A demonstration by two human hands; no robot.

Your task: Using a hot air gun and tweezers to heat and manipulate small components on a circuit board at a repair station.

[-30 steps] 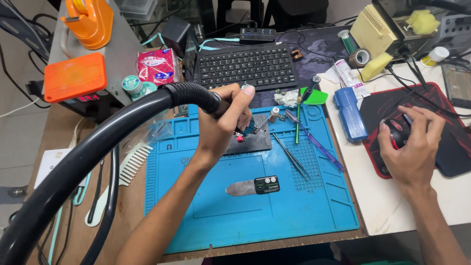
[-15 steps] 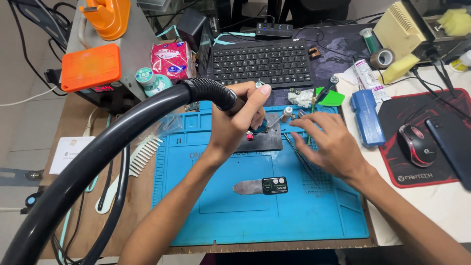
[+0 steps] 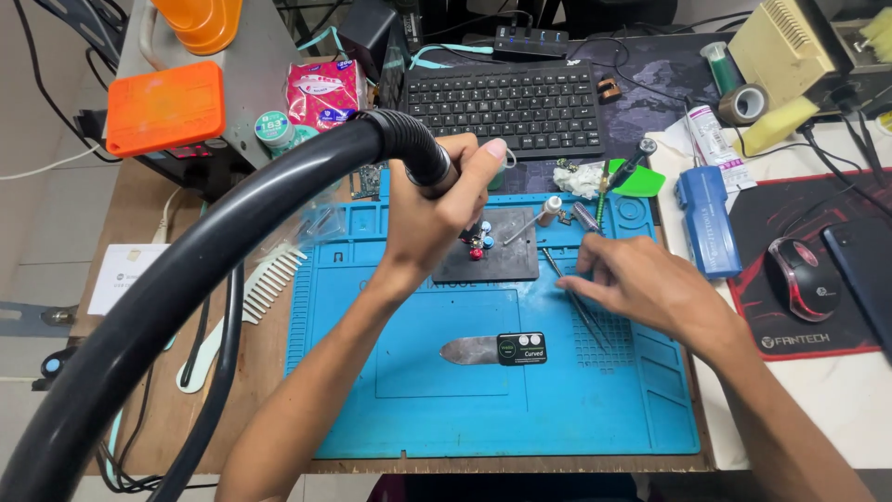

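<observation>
The left hand [image 3: 437,218] is closed around the nozzle end of a thick black hose [image 3: 232,251], aimed down at a small part on the grey plate [image 3: 488,251] on the blue mat [image 3: 418,390]. The right hand [image 3: 650,288], its grip loosely curled, touches tweezers [image 3: 562,279] lying there. Keeping the nozzle steady just above the part seems wise. No container shows its contents.

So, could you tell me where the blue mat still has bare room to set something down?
Free: the blue mat near its front edge, below the curved blade. Crowded: around the dark plate under the left hand, and the tweezers by the right hand.
</observation>
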